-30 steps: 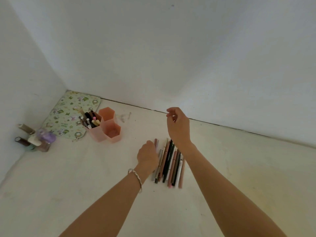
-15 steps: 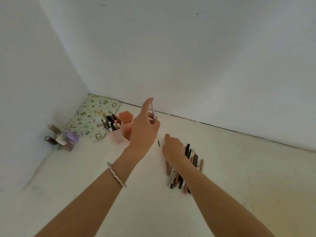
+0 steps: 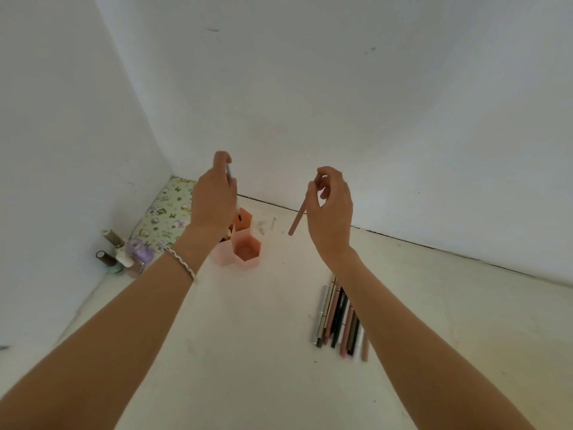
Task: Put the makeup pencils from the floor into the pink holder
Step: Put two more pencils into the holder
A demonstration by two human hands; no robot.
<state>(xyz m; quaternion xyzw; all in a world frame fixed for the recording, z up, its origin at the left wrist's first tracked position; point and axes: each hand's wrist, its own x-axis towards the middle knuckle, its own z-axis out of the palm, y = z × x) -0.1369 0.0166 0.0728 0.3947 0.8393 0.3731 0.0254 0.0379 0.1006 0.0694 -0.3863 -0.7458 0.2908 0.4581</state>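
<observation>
While both arms reach forward over the pale floor (image 3: 248, 352), the head view shows the left hand (image 3: 214, 201) raised above the pink holder (image 3: 248, 252). Its fingers curl round a thin purple pencil (image 3: 229, 172), of which only a short sliver shows. The right hand (image 3: 333, 212) is held up to the right of the holder, thumb and forefinger pinching the upper end of a pink pencil (image 3: 297, 219) that slants down and leftward in the air. The holder, made of joined hexagonal cells, stands on the floor near the corner, partly hidden by the left wrist with its braided bracelet (image 3: 181, 264). A row of makeup pencils (image 3: 336, 318) lies side by side under the right forearm, well apart from the holder. A floral pouch (image 3: 167, 212) and several small bottles (image 3: 119, 252) sit by the left wall.
</observation>
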